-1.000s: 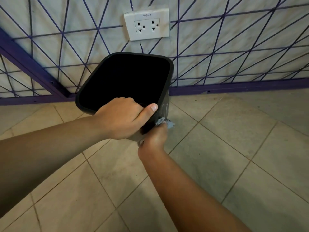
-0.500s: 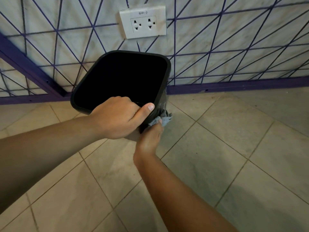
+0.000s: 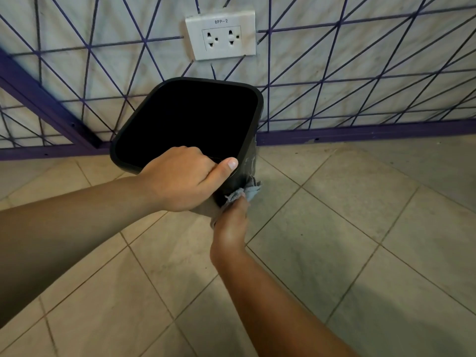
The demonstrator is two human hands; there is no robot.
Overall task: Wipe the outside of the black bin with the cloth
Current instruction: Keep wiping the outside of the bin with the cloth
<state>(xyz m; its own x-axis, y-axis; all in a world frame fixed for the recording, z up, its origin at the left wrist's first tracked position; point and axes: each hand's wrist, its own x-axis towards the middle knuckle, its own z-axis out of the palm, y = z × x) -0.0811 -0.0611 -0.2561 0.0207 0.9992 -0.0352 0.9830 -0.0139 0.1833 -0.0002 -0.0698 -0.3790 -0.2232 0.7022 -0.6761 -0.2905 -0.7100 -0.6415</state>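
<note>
left hand (image 3: pixel 180 180) grips square black plastic bin (image 3: pixel 247 161) rim, centre frame; right hand (image 3: pixel 230 222), clutching grey cloth (image 3: pixel 251 190), has slid up the side; wiping ongoing.

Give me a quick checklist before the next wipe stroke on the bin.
1. Left hand grips the black bin at its near rim: ok.
2. Right hand holds the cloth: ok.
3. Cloth touches the bin's outer side wall: ok.
4. Side wall clean: not ok, pale streaks show above the cloth.
5. Far and under sides wiped: cannot tell, hidden.
6. Wall socket clear of the bin: ok.
</note>
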